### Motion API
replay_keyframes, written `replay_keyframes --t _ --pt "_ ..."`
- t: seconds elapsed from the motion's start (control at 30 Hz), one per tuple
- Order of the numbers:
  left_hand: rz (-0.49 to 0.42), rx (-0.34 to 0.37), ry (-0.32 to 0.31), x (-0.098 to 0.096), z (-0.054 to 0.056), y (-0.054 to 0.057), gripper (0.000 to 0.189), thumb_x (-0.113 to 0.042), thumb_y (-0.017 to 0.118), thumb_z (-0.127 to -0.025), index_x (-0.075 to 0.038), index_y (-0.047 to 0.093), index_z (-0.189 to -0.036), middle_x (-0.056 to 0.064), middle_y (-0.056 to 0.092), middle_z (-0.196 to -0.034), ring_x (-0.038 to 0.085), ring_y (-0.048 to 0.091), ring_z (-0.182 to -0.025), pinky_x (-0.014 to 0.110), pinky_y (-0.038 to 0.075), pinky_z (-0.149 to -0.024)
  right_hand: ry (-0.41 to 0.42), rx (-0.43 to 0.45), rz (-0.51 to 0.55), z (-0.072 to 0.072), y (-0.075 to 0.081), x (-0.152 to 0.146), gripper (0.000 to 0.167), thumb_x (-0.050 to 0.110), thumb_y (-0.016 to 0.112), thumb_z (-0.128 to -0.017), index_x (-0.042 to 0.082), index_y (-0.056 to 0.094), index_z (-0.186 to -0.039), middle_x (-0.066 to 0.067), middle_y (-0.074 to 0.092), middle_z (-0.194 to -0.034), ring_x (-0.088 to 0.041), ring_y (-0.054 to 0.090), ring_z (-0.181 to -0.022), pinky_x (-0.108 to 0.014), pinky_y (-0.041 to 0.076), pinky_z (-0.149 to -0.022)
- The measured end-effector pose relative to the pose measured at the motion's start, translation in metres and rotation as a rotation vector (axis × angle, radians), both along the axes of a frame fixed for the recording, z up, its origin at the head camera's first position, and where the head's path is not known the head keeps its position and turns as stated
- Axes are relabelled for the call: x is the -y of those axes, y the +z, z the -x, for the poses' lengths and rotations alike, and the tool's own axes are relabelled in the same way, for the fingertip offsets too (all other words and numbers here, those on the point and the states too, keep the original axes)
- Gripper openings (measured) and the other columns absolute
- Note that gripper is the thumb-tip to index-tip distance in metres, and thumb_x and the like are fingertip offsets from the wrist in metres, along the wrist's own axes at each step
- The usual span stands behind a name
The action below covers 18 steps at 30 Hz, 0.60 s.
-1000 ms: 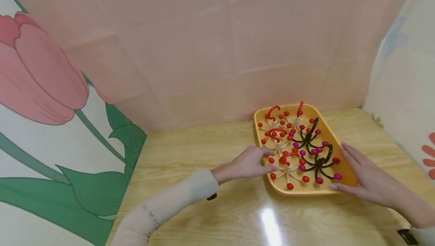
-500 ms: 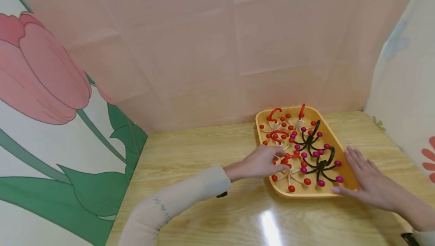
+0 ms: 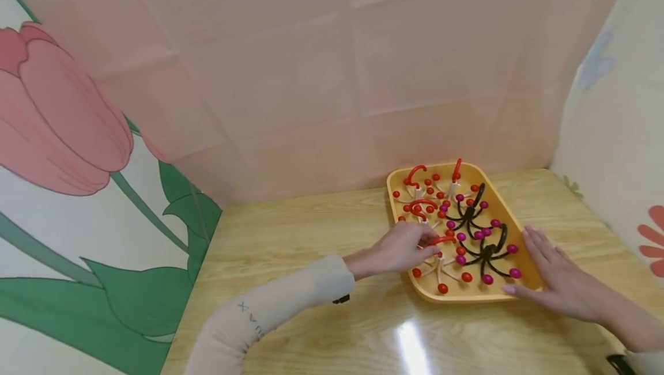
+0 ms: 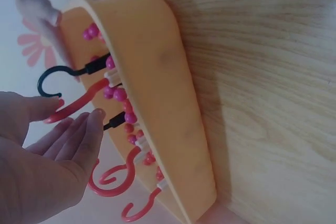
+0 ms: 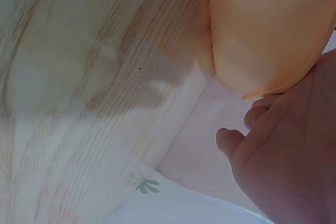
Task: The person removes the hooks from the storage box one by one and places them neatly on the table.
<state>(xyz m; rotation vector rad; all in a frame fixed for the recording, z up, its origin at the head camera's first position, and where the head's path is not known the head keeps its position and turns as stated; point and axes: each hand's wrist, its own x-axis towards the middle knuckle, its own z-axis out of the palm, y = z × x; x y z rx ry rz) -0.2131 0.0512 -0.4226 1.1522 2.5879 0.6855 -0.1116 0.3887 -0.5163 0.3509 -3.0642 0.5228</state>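
"At the tray's [image 3: 467, 299] near left, what is the left hand [image 3: 396, 251] doing?"

"Pinching a red hook [image 3: 447, 239] between thumb and fingers; its pale legs [image 3: 440, 274] are in the tray."

"What might go wrong?"

"Lifting could snag: its red balls [image 3: 467, 277] sit close to the purple balls [image 3: 487, 279] of the black hook [image 3: 487, 252], so a leg might catch and drag that along."

"Could it slip?"

"Perhaps; the hook looks thin and smooth, so a light pinch may let it swivel."

"And the right hand [image 3: 560, 274]?"

"Straight-fingered against the tray's right side; pushing too hard could slide it."
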Motion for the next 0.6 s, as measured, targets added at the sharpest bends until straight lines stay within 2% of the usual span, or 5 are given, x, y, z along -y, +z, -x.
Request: replay_keyframes --t 0.17,0.27,0.37,0.43,0.6 --pt "-0.045 0.011 0.017 0.000 -0.004 -0.005 0.021 -0.024 0.066 -0.105 -0.014 0.077 -0.120 -0.006 0.080 -0.101 -0.006 0.059 -0.064 0.010 0.049 -0.056 -0.005 0.017 0.019 0.001 0.000 0.000 0.116 0.054 0.068 -0.097 0.003 -0.010 -0.167 -0.013 -0.024 -0.173 -0.034 -0.026 -0.161 -0.021 -0.030 -0.114" --pt "-0.073 0.028 0.030 0.000 -0.005 -0.007 0.018 -0.023 0.065 -0.106 -0.013 0.078 -0.115 -0.005 0.077 -0.089 -0.004 0.051 -0.053 0.012 0.045 -0.048 -0.014 0.052 0.044 0.003 0.001 0.001 0.117 0.055 0.068 -0.097 0.005 -0.011 -0.167 -0.014 -0.025 -0.173 -0.042 -0.022 -0.161 -0.052 -0.022 -0.125" --pt "-0.095 0.038 0.048 0.002 -0.006 -0.009 0.017 -0.022 0.064 -0.106 -0.013 0.078 -0.111 -0.007 0.073 -0.079 -0.004 0.046 -0.049 0.012 0.040 -0.044 -0.022 0.085 0.055 0.004 0.002 0.001 0.118 0.056 0.068 -0.097 0.007 -0.013 -0.167 -0.015 -0.025 -0.173 -0.050 -0.015 -0.160 -0.083 0.009 -0.116" --pt "-0.107 0.040 0.053 0.002 -0.006 -0.010 0.017 -0.022 0.064 -0.106 -0.013 0.079 -0.108 -0.009 0.069 -0.074 -0.003 0.044 -0.047 0.011 0.037 -0.043 -0.025 0.095 0.053 0.005 0.002 0.001 0.119 0.057 0.069 -0.096 0.008 -0.013 -0.167 -0.016 -0.025 -0.173 -0.053 -0.012 -0.160 -0.087 0.025 -0.104" --pt "-0.135 -0.003 0.040 0.004 -0.005 -0.014 0.017 -0.021 0.064 -0.106 -0.014 0.080 -0.107 -0.011 0.072 -0.079 -0.005 0.043 -0.048 0.009 0.035 -0.044 -0.025 0.090 0.063 0.004 0.000 0.000 0.119 0.056 0.070 -0.096 0.007 -0.013 -0.167 -0.016 -0.026 -0.173 -0.054 -0.011 -0.160 -0.087 0.027 -0.103"
